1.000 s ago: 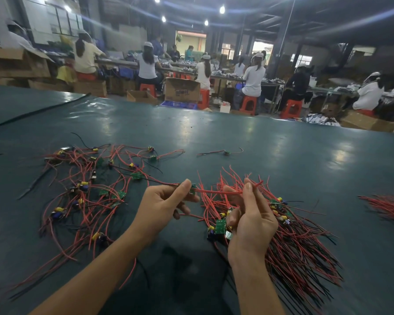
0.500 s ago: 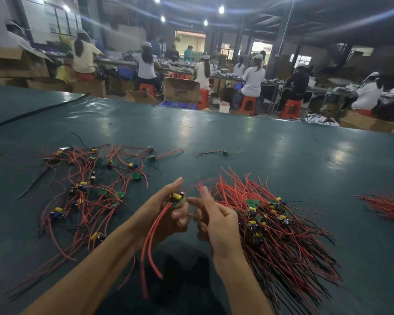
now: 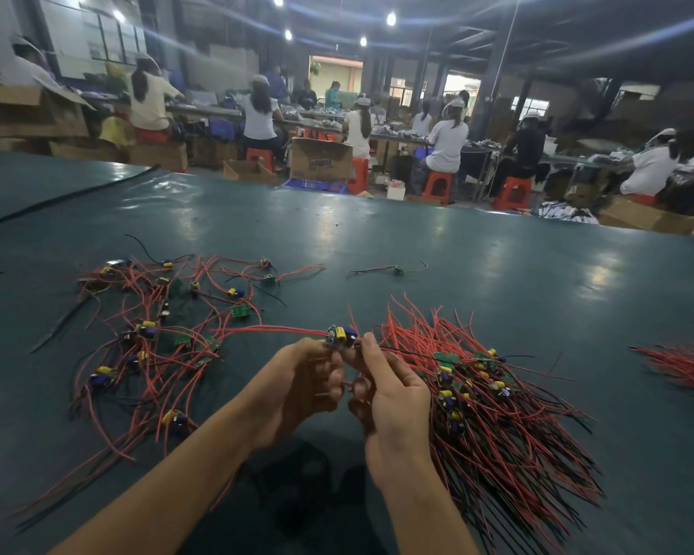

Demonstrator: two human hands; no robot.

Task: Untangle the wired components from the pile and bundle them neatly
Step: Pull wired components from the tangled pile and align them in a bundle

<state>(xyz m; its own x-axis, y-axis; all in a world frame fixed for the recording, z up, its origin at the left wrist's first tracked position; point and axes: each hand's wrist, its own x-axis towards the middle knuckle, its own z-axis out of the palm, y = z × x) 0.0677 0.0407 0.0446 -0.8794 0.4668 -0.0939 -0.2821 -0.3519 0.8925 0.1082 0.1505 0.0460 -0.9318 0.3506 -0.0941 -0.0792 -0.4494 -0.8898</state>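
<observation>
Pinching a small wired circuit board (image 3: 340,336) between them, two bare hands meet just above the near middle of a dark green bench (image 3: 497,274). The board carries a yellow part and a blue part. The left hand (image 3: 297,388) grips it from the left, with fingers (image 3: 329,366) curled in and their tips closed on it. The right hand (image 3: 391,398) nips it from the right between thumb and forefinger, its other fingers folded. A little red wire shows between the two palms. The board's red leads (image 3: 265,329) stretch away to the left, while a thin black lead (image 3: 417,353) runs off to the right.

On the bench to the left lies a loose tangled pile (image 3: 149,346) of the same boards, their red and black wires crossing every way. Just right of the hands sits a tidy bundle (image 3: 505,426), with wires lying side by side and boards gathered near its middle. One stray board with leads (image 3: 397,269) lies alone farther back. A heap of red wires (image 3: 686,366) rests at the right edge.

Beyond the bench, workers (image 3: 445,142) sit on red stools (image 3: 435,186) at long tables, their backs turned, with cardboard boxes (image 3: 321,158) on the floor.
</observation>
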